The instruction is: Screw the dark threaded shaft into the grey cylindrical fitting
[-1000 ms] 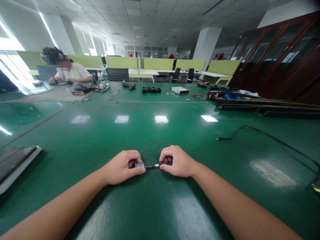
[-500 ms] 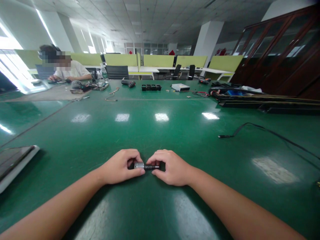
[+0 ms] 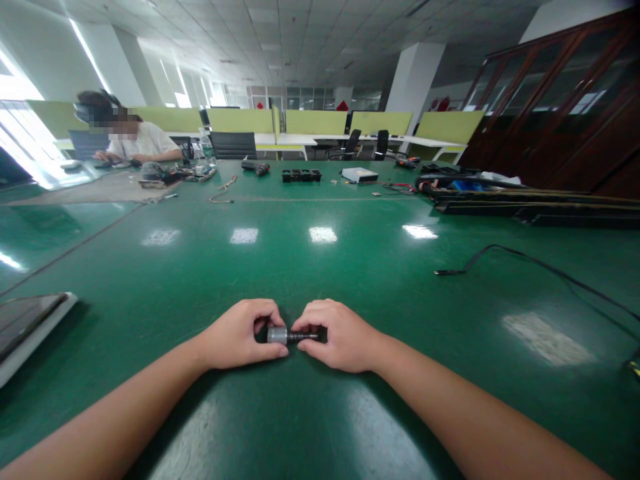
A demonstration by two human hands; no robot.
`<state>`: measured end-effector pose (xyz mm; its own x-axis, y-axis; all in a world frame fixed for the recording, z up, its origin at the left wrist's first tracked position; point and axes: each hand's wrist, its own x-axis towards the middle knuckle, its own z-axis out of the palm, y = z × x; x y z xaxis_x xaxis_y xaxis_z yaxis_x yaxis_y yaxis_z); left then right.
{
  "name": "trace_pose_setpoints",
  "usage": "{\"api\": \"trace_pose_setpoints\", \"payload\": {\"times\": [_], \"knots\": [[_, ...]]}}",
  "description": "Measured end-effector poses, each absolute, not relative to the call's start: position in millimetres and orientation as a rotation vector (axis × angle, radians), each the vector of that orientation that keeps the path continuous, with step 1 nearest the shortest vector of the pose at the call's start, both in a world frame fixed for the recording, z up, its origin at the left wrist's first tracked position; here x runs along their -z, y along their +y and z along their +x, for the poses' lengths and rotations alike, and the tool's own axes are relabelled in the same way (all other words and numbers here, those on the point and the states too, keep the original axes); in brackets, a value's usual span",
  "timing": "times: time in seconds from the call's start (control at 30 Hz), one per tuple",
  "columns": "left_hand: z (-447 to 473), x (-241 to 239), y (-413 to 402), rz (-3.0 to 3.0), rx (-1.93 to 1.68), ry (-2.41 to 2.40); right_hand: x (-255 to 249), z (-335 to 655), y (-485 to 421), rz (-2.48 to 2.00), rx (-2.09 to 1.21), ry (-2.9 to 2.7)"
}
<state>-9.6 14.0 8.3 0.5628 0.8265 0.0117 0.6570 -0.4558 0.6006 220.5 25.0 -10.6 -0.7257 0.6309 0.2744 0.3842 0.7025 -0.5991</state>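
Note:
My left hand (image 3: pixel 243 335) and my right hand (image 3: pixel 334 335) rest close together on the green table (image 3: pixel 320 267), near its front. Between them they pinch a small part (image 3: pixel 289 336): a silver metal cylinder on the left with a thin dark shaft running right. The left fingers grip the silver end, the right fingertips grip the dark shaft. Most of the part is hidden inside the fingers.
A flat tablet-like device (image 3: pixel 27 327) lies at the left edge. A black cable (image 3: pixel 505 257) runs across the right side. Long black cases (image 3: pixel 525 203), a white box (image 3: pixel 360 175) and small tools lie at the far end. A person (image 3: pixel 133 141) sits at the far left.
My right hand has slid left toward my left hand along the dark shaft, so less of the part shows between them. My left hand has stayed put.

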Motion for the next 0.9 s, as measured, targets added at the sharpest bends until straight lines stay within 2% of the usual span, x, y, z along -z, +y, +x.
{"api": "trace_pose_setpoints", "payload": {"times": [0.9], "knots": [[-9.6, -8.3, 13.6, 2.241, -0.38, 1.206, 9.8, 220.6, 24.4, -0.787, -0.699, -2.462]]}}
